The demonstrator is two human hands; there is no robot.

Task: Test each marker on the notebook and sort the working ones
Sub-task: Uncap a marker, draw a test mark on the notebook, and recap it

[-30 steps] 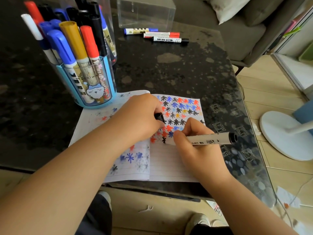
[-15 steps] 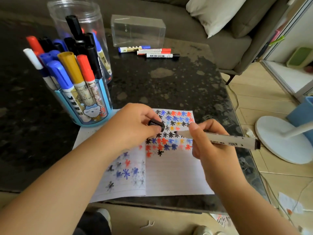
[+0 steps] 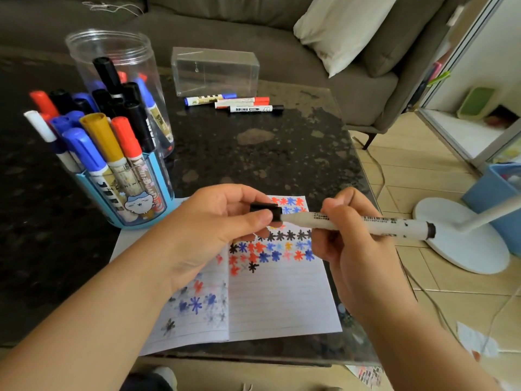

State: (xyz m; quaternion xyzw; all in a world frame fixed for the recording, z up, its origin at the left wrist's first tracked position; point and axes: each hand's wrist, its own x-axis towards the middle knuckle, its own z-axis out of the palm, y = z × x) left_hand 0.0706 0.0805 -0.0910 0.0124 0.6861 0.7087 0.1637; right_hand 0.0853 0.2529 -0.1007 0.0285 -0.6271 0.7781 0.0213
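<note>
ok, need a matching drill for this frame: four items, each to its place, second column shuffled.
Items:
1. black cap
2. white marker
3. gold-capped marker
4. three loose markers

Places:
A. on the table in front of the clear box
B. in the right hand
C. standing in the blue holder
D. pinched by the left hand

Pairs: 1-D, 2-B, 3-C, 4-A
</note>
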